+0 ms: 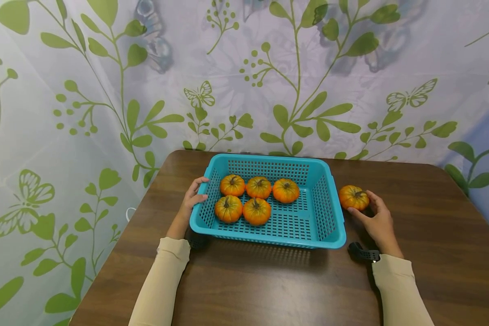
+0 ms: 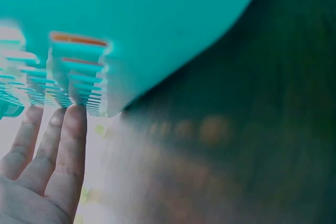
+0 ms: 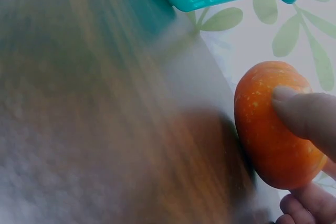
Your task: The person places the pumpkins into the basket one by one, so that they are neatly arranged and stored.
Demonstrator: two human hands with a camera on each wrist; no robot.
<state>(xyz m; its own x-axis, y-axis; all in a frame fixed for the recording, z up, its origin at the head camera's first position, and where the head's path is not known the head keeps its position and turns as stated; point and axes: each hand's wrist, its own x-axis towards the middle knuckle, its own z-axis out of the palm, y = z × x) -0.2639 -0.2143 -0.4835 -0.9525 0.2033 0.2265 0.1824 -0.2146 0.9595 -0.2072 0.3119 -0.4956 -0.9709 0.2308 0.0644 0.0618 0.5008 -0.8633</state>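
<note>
A turquoise plastic basket (image 1: pixel 265 242) with slotted walls sits on the brown table. Inside, grouped toward its left, lie several small orange pumpkins (image 1: pixel 257 211). My left hand (image 1: pixel 190 201) rests against the basket's left end, thumb at the rim; in the left wrist view its straight fingers (image 2: pixel 68 150) touch the slotted outer wall. Right of the basket, my right hand (image 1: pixel 379 222) grips another small pumpkin (image 1: pixel 352 198) between thumb and fingers. The right wrist view shows the thumb on the pumpkin's side (image 3: pixel 262 124), with the other fingers partly hidden behind it.
A curtain (image 1: pixel 228 81) with leaf and butterfly prints hangs behind the table (image 1: pixel 277 290) and along its left. A black wrist device (image 1: pixel 363 252) sits by the right sleeve. A white cord loop (image 1: pixel 129 213) shows at the table's left edge.
</note>
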